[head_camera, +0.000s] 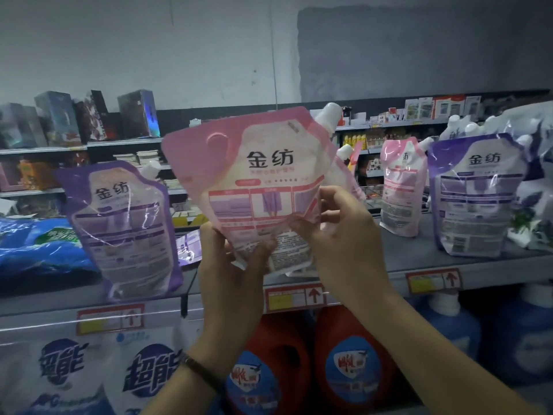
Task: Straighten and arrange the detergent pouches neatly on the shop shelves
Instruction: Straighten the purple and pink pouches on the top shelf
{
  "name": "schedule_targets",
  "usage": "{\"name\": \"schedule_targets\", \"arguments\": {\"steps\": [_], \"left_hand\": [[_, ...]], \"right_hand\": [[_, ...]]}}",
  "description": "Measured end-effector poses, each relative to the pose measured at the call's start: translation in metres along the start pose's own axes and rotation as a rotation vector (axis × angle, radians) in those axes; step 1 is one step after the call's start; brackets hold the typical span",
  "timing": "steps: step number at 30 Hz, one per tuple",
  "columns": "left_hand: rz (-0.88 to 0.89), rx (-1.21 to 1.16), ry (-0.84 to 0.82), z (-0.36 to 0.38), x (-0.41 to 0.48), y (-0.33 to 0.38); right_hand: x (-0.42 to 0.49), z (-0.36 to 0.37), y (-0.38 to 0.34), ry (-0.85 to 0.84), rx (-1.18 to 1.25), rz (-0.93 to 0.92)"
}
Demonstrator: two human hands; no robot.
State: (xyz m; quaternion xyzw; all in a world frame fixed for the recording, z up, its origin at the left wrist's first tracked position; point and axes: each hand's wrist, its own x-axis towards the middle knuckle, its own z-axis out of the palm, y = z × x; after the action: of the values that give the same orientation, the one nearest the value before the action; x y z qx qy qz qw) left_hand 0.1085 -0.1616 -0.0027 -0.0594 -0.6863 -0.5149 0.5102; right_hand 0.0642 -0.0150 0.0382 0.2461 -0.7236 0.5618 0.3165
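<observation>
I hold a pink detergent pouch [254,175] with a white spout cap up in front of the grey top shelf [419,259]. My left hand [233,277] grips its lower left corner and my right hand [341,232] grips its lower right side. The pouch tilts slightly to the left. A purple pouch [125,229] stands on the shelf to the left. A smaller pink pouch [402,187] and a purple pouch [475,193] stand to the right. Another pink pouch [347,163] shows partly behind the held one.
A blue bag [36,247] lies at the shelf's far left. White pouches [532,181] crowd the far right. Below, white detergent bags [89,369], red jugs [353,354] and blue jugs [514,339] stand. Price tags [294,298] line the shelf edge. A further aisle stands behind.
</observation>
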Motion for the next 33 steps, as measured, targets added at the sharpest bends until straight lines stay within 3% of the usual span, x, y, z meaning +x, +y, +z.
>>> {"name": "schedule_targets", "arguments": {"steps": [17,33], "left_hand": [[-0.104,-0.054,-0.155,0.145,-0.021,0.018],[-0.187,0.131,-0.221,0.226,-0.025,-0.001]], "right_hand": [[0.03,-0.131,0.071,0.101,-0.105,0.053],[0.066,-0.166,0.153,0.034,-0.131,0.221]]}}
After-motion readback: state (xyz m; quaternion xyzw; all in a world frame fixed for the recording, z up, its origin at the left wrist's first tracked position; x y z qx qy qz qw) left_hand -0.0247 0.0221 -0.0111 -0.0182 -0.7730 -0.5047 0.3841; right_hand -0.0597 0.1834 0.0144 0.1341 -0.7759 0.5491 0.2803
